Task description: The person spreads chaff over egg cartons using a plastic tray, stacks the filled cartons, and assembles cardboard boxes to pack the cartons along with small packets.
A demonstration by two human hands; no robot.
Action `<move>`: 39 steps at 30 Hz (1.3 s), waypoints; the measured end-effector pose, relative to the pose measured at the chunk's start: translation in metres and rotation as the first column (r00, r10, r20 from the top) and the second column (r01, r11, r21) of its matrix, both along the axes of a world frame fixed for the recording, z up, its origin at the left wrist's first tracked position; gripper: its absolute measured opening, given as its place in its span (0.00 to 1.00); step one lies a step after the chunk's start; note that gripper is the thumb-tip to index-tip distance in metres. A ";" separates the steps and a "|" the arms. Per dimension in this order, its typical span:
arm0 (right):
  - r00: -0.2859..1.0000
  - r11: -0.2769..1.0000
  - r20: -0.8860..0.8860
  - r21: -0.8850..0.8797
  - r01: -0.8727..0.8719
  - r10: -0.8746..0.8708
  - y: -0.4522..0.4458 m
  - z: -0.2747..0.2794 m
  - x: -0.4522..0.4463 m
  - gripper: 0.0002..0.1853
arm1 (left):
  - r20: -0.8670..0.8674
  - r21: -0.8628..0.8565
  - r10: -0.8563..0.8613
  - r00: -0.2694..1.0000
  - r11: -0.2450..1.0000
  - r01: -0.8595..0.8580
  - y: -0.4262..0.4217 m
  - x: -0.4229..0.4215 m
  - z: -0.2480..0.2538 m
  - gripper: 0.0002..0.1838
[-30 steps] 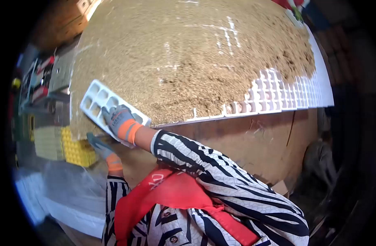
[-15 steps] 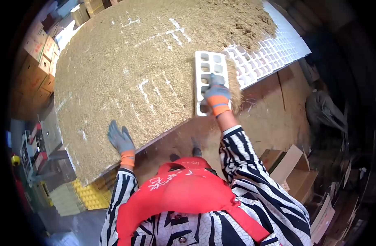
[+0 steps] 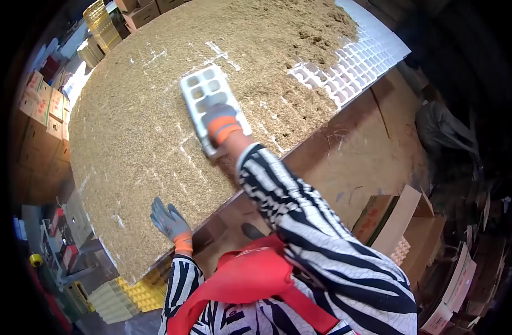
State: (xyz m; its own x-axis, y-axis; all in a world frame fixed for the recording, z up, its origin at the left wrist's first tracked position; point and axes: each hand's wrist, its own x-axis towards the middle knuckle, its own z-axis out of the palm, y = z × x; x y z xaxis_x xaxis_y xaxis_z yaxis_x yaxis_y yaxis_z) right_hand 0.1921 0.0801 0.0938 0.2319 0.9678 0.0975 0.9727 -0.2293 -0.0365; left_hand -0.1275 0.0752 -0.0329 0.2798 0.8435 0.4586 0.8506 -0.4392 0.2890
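Under me, a wide layer of brown, grainy loose material (image 3: 133, 128) covers white trays with rows of cells. My right hand (image 3: 219, 118), in a grey glove with an orange cuff, is closed around a white multi-cell tray (image 3: 203, 84) tilted over the middle of the layer. The hand and tray are slightly blurred, and its fingers are partly hidden. Close to the near edge, my left hand (image 3: 171, 222), gloved the same way, lies open with spread fingers on the brown material. At the far right, bare white cell trays (image 3: 367, 58) show beyond the material.
Stacked cardboard boxes (image 3: 44, 123) stand at the left. Yellow egg trays (image 3: 147, 293) and pale egg trays (image 3: 112, 301) lie below the near left corner. An open cardboard box (image 3: 418, 240) is on the floor at the right, near a grey draped bag-like thing (image 3: 446, 131).
My right hand has carried the white tray leftward from the edge of the bare cells. Brown material now covers some cells there. My left hand still rests open on the layer.
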 end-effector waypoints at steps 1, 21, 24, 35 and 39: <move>0.988 0.986 -0.026 0.063 0.151 -0.150 -0.001 -0.028 0.038 0.15 | -0.011 0.007 0.010 1.000 1.000 -0.010 0.000 0.001 -0.001 0.25; 0.947 0.987 -0.278 -0.026 0.160 -0.160 -0.163 -0.011 0.004 0.32 | 0.187 -0.016 -0.018 0.982 1.000 0.021 0.013 0.013 0.002 0.22; 0.941 0.999 -0.335 -0.012 -0.047 0.040 -0.120 -0.013 -0.010 0.40 | 0.474 -0.091 -0.129 0.871 0.977 0.195 0.011 0.057 0.020 0.23; 0.987 1.000 -0.163 0.029 -0.003 0.007 0.099 0.015 0.128 0.40 | -0.225 -0.067 -0.077 0.971 0.996 0.063 0.015 0.163 0.044 0.30; 0.992 0.980 -0.012 -0.150 -0.128 0.127 0.152 -0.006 0.189 0.25 | -0.328 -0.168 -0.055 0.943 0.986 -0.001 -0.023 0.156 0.055 0.32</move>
State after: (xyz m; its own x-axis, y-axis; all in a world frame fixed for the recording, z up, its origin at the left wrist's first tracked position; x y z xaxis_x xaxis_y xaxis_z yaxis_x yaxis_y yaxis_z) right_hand 0.3811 0.2317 0.0881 0.1055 0.9931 -0.0512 0.9942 -0.1063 -0.0138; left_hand 0.0289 0.0518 0.0224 0.4157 0.8888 0.1931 0.8986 -0.4341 0.0634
